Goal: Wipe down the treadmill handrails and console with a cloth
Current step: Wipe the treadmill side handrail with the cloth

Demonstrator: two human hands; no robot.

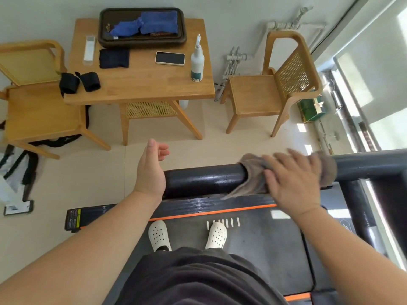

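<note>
cloth (253, 180): brown, soft, light, limp; draped over handrail (207, 179). right hand (293, 179) presses it flat, fingers (284, 160) straight, spread. left hand (152, 170) at rail end, fingers apart, empty. handling: likely bunches; best wrapped round rail under palm.

Right hand (293, 179) lies flat, fingers spread, on a grey-brown cloth (250, 183) draped over the black handrail (204, 179); left hand (150, 170) sits just beside the rail's free end, fingers relaxed, holding nothing. Two white clogs (159, 235) stand on the treadmill belt (253, 241) below the rail. Beyond, a wooden table (143, 84) between two wooden chairs (253, 93) carries a spray bottle (197, 64), a phone (170, 58) and a dark tray (141, 44) with blue towels (154, 23).
</note>
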